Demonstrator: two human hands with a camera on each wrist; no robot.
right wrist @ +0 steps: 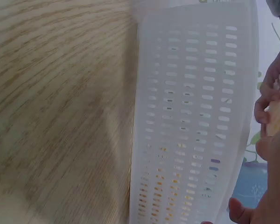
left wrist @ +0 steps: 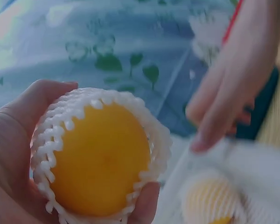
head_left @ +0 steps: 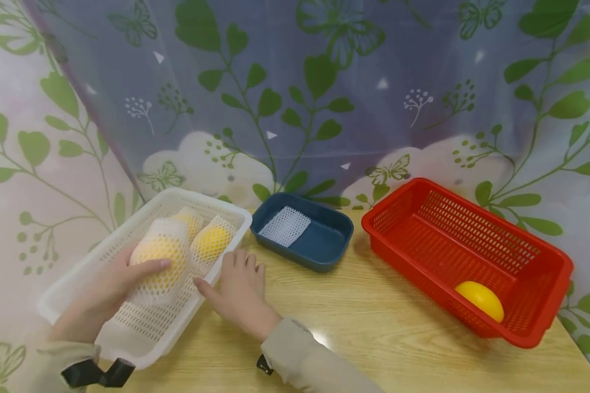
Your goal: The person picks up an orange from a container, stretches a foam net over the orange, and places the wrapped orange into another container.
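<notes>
My left hand (head_left: 105,289) grips a yellow fruit (head_left: 161,256) in a white foam net, held over the white plastic basket (head_left: 169,346). In the left wrist view the net (left wrist: 46,158) wraps the sides of this fruit, and bare orange-yellow skin (left wrist: 102,158) faces the camera. Two more netted yellow fruits (head_left: 211,240) lie at the far end of the basket. My right hand (head_left: 241,295) is beside the basket's right rim, fingers extended and holding nothing. The right wrist view shows the slotted basket side (right wrist: 191,112) close by.
A dark blue tray (head_left: 331,237) with a flat white foam net (head_left: 285,225) stands at the back middle. To the right, a red slotted basket (head_left: 472,245) holds one bare yellow fruit (head_left: 481,301). A patterned curtain (head_left: 295,109) hangs behind the wooden table (head_left: 354,327).
</notes>
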